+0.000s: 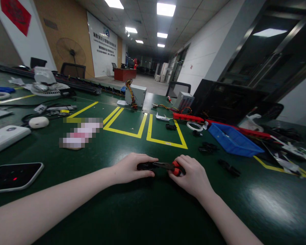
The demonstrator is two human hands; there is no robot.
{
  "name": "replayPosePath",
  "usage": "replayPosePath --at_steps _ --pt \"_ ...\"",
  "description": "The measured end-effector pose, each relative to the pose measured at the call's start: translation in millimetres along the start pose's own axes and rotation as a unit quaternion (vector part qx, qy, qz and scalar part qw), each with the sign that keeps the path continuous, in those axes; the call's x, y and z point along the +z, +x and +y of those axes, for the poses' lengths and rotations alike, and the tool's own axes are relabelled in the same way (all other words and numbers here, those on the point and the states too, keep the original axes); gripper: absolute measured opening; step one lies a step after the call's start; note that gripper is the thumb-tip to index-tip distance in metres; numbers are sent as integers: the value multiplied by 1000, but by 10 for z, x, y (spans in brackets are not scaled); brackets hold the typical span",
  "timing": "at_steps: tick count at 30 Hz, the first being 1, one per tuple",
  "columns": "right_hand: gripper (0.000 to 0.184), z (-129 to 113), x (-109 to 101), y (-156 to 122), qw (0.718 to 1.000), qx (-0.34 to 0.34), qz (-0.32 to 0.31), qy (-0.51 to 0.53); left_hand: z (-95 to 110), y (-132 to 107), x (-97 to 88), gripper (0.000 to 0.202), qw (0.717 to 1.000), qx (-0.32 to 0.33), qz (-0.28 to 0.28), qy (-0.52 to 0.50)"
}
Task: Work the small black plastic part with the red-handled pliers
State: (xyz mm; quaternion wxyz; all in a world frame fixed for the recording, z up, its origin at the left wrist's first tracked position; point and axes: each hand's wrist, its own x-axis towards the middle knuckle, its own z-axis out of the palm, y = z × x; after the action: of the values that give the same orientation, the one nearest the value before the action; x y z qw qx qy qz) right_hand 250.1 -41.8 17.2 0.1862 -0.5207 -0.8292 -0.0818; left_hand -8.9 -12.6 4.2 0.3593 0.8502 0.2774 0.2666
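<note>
- The right hand [193, 175] was closed around the red handles of the pliers [165, 165], which stuck out from its thumb side toward the other hand.
- The left hand [132, 166] pinched a small black piece [145, 166] between fingers and thumb, at the nose of the pliers; whether the nose gripped the piece, I could not tell.
- Both hands were just above the green table [148, 217], with the pliers between them.
- Beyond the pliers, yellow tape [165, 144] marked out boxes on the table, and a black connector [171, 127] lay inside one.
- Right of the pliers were loose black parts [207, 148] and, farther off, a blue tray [234, 149].
- Well left of the pliers lay a phone [14, 177] and a rounded white case [38, 123].
- Far beyond the pliers stood a grey metal box [140, 96] with bundled wires [131, 93].
</note>
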Motion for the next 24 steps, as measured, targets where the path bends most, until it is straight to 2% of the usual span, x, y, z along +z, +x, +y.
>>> replayPosePath --at_steps 4,7,14,20,24 --pt "13 0 -1 -14 999 -11 22 -24 29 -1 -4 35 998 -36 23 -36" --pt "14 8 11 -24 999 -19 33 -37 39 1 -14 30 998 -49 16 -44" --pt "16 30 16 -22 999 -8 24 -44 -4 4 -16 28 998 -44 24 -48" --pt "18 55 31 -19 1000 -1 10 -27 10 -5 -4 36 998 -33 26 -36" --pt "19 38 49 -17 1000 -2 6 -21 3 -11 6 31 1000 -20 15 -2"
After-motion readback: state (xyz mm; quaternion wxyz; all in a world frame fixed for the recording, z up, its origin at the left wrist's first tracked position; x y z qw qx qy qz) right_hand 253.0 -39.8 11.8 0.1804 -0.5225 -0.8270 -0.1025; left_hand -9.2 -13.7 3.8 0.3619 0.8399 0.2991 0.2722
